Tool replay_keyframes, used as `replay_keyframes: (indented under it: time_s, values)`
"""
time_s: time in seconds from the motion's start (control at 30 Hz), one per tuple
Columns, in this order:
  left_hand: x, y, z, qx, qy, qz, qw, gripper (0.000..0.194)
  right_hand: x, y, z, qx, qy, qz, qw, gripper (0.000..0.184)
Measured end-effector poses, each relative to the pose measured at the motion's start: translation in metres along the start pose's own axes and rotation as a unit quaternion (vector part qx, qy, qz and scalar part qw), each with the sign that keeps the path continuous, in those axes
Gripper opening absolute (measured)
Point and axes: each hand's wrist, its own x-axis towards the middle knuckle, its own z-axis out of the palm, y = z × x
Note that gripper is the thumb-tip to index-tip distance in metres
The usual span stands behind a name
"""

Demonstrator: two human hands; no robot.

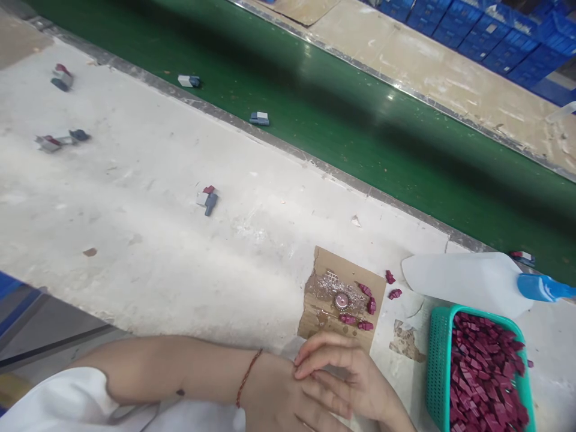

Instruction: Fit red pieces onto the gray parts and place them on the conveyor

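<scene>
My left hand (288, 393), with a thin red cord bracelet (249, 377) at the wrist, reaches in from the left, back upward. Its fingers stretch toward the lower right and run partly out of frame. Across it lies my right hand (355, 375), fingers slightly bent and apart, the tips resting on the back of the left hand. Neither hand shows anything held. Just beyond them is a torn cardboard piece (310, 315), wet-looking in the middle. On it lie a round ridged cap (341, 300) and several small maroon plastic pieces (365, 326).
At right stand a green basket (438, 366) of maroon pieces (486, 378) and a lying white bottle (463, 276) with a blue top. Small grey-and-white assemblies (207, 201) dot the white table (180, 258) and green conveyor belt (315, 114). Blue bins (486, 36) line the back.
</scene>
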Motion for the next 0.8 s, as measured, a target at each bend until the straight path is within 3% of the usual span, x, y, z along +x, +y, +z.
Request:
replay_keyframes:
  time_s: [0.13,0.3,0.4,0.5,0.63,0.7,0.8]
  values:
    - [-0.001,-0.009,-0.011,0.031,0.062,0.106,0.992,0.035,-0.001,0.0,0.002,-0.009,0.018,-0.033,0.999,0.022]
    - [0.004,-0.021,-0.021,-0.111,0.012,0.145,0.983,0.045,-0.002,-0.001,0.005,-0.005,0.042,-0.054,0.998,0.02]
    - [0.007,-0.023,-0.019,-0.232,-0.004,0.115,0.966,0.048,0.0,-0.002,0.006,0.008,0.03,-0.063,0.997,0.021]
    - [0.008,-0.019,-0.012,-0.36,-0.011,0.057,0.931,0.053,0.002,-0.002,0.006,0.039,0.013,-0.065,0.997,0.024]
    - [0.008,-0.014,-0.004,-0.424,-0.014,0.013,0.906,0.052,0.002,-0.002,0.009,0.1,0.047,-0.067,0.992,0.022]
    - [0.007,-0.015,-0.006,-0.439,-0.034,0.019,0.897,0.048,0.0,-0.002,0.01,0.114,0.06,-0.065,0.99,0.022]
    - [0.006,-0.019,-0.021,-0.443,-0.097,0.079,0.888,0.038,-0.002,-0.003,0.007,0.125,0.064,-0.058,0.988,0.023]
